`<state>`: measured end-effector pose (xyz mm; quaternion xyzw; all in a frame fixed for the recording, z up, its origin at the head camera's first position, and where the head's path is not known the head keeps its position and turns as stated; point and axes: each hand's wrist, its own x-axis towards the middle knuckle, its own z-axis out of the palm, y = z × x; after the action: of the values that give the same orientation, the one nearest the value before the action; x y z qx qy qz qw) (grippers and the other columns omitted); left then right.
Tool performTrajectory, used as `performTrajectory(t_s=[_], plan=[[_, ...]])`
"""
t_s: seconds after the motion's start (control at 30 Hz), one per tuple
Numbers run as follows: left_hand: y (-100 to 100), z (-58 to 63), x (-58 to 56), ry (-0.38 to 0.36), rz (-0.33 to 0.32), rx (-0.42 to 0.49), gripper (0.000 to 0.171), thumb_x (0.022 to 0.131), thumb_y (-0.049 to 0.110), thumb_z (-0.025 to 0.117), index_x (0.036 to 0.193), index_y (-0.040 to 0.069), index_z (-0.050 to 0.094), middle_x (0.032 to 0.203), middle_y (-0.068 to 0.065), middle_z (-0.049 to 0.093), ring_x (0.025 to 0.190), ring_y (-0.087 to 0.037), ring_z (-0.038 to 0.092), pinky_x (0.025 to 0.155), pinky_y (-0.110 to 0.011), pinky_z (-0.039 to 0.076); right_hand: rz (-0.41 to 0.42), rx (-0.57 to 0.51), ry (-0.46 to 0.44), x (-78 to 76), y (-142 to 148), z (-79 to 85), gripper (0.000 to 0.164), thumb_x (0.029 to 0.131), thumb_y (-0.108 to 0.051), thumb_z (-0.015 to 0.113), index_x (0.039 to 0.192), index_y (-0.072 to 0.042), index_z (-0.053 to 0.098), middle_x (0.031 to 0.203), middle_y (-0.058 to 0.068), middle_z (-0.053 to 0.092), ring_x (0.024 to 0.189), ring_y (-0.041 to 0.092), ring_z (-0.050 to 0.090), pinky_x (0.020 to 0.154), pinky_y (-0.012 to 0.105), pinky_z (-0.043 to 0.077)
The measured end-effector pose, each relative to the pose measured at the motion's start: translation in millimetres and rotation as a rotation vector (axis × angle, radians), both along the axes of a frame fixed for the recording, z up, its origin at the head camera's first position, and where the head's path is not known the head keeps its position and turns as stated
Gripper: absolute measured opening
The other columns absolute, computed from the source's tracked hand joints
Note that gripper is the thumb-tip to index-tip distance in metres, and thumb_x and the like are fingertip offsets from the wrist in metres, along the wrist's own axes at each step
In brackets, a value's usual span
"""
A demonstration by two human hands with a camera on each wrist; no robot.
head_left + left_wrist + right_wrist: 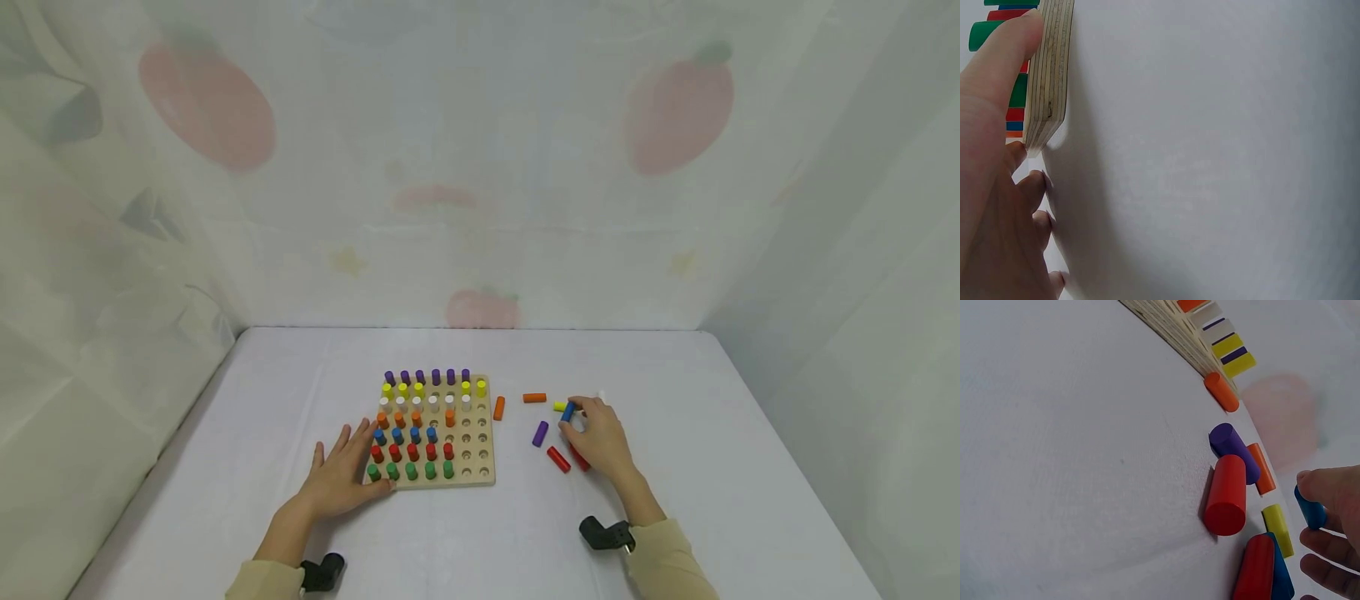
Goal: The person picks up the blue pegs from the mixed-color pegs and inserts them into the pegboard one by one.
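Note:
A wooden pegboard (480, 477) carries rows of green, red, blue, orange, white, yellow and purple pegs, with bare holes mostly on its right side. My left hand (337, 482) lies at the board's left edge, fingers spread and thumb on the near corner. In the left wrist view that thumb (1013, 47) touches the top of the board's edge near a green peg (985, 36). Right of the board, my right hand (602, 442) pinches a blue peg (568, 411) between thumb and fingers. The right wrist view shows this blue peg (1310, 509) held above the table.
Loose pegs lie around the right hand: two orange (499, 407), one purple (540, 433), one yellow (559, 407) and two red (558, 459). Another blue peg (1282, 575) lies against a red one in the right wrist view. Patterned curtains (480, 250) enclose the white table (300, 358).

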<state>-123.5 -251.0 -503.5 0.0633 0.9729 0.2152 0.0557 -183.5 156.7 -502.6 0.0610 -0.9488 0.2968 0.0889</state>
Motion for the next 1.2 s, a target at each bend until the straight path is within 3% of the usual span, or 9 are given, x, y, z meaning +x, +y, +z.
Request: performTrajectory(t_s=[0.37, 0.8, 1.07, 1.2], plan=[[1, 0.8, 1.4, -0.006, 0.005, 0.000, 0.103, 0.067, 0.066, 0.066, 0.146, 0.013, 0.026, 0.152, -0.012, 0.023, 0.139, -0.041, 0.013, 0.102, -0.069, -0.002, 0.032, -0.104, -0.016, 0.1, -6, 3.6, 0.046, 0.080, -0.018, 0.070, 0.121, -0.005, 0.054, 0.099, 0.008, 0.063, 0.095, 0.024, 0.057, 0.083, 0.041, 0.049], [2, 2.5, 2.1, 0.002, 0.002, 0.007, 0.102, 0.067, 0.065, 0.066, 0.146, 0.013, 0.026, 0.152, -0.013, 0.023, 0.139, -0.041, 0.013, 0.103, -0.069, -0.003, 0.077, -0.195, -0.016, -1.6, -13, 5.5, 0.050, 0.083, -0.011, 0.066, 0.130, -0.011, 0.048, 0.090, 0.005, 0.064, 0.081, 0.016, 0.061, 0.067, 0.027, 0.050], [2, 4.6, 2.4, -0.005, 0.001, 0.009, 0.102, 0.068, 0.064, 0.067, 0.146, 0.013, 0.026, 0.152, -0.013, 0.023, 0.139, -0.041, 0.012, 0.103, -0.069, -0.003, 0.064, -0.189, -0.159, 0.8, -27, 5.4, 0.052, 0.086, -0.012, 0.061, 0.134, -0.020, 0.044, 0.093, 0.002, 0.060, 0.074, 0.014, 0.051, 0.059, 0.022, 0.045], [1, 2.7, 1.7, -0.001, 0.000, 0.014, 0.102, 0.067, 0.064, 0.067, 0.146, 0.014, 0.026, 0.152, -0.013, 0.023, 0.139, -0.041, 0.012, 0.102, -0.069, -0.004, 0.091, -0.163, -0.117, 1.7, -31, 3.2, 0.054, 0.084, -0.009, 0.062, 0.134, -0.022, 0.046, 0.094, 0.001, 0.061, 0.076, 0.012, 0.051, 0.060, 0.022, 0.045]])
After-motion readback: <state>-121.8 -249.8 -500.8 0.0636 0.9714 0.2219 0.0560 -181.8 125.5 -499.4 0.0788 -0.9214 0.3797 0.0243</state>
